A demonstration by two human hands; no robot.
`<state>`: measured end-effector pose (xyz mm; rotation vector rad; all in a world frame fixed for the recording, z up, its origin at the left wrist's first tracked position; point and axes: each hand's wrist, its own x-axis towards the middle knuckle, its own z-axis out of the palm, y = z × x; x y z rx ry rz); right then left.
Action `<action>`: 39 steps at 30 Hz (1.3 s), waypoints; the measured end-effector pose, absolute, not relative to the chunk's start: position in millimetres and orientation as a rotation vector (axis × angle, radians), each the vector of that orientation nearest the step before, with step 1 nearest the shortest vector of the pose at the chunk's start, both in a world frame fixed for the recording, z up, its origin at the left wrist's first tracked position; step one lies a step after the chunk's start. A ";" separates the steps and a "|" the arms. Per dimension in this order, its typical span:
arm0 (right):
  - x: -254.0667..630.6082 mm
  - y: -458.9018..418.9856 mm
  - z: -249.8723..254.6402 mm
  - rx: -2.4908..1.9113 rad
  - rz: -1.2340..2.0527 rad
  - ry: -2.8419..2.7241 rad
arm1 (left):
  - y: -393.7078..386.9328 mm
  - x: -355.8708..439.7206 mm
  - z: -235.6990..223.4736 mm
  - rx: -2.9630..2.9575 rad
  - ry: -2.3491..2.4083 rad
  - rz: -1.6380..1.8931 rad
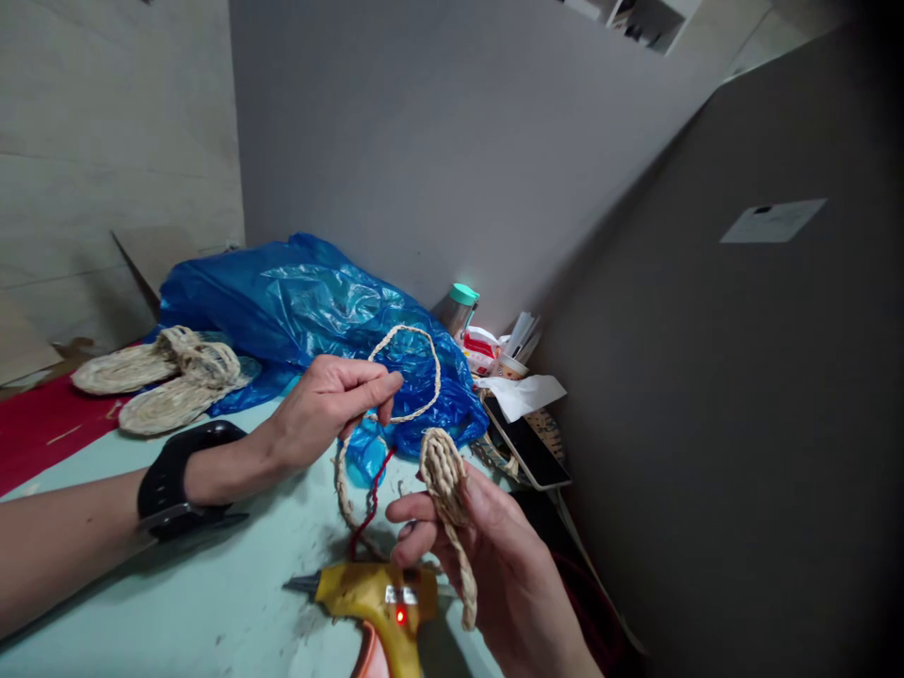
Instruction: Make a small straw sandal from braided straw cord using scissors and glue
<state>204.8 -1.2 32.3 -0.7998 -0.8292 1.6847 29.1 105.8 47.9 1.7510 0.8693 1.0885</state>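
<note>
Between the thumb and fingers of my right hand (494, 556) is a small oval coil of braided straw rope (443, 471), with a tail of the same braid hanging down. My left hand (331, 405), with a black watch on its wrist, pinches a long strand of the straw braid (436, 377). This strand loops up beyond my fingers, and another stretch of it drops toward the table. Just below my hands, a yellow hot glue gun (381, 603) lies with its red light lit and its nozzle toward the left.
Two woven straw slippers (169, 400) lie at the left by a red cloth (56, 424). A crumpled blue plastic bag (282, 292) spreads along the back. A thermos (459, 306), a tablet (526, 443) and white paper (526, 394) stand or lie at the right, near a grey partition (706, 424).
</note>
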 end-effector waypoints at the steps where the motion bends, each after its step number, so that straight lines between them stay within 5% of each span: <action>1: 204.7 -1.2 32.3 -0.789 1.689 -0.836 | 106.1 29.3 49.2 1.786 0.867 1.083; 20: 204.3 1.5 32.6 -0.731 1.731 -0.779 | 99.9 32.5 59.1 1.757 0.665 0.929; 33: 206.0 2.2 21.9 -0.766 1.719 -0.862 | 88.8 29.1 52.1 2.565 0.559 1.354; 39: 207.5 2.7 26.4 -0.776 1.620 -0.860 | 93.7 23.8 58.6 2.286 0.846 1.374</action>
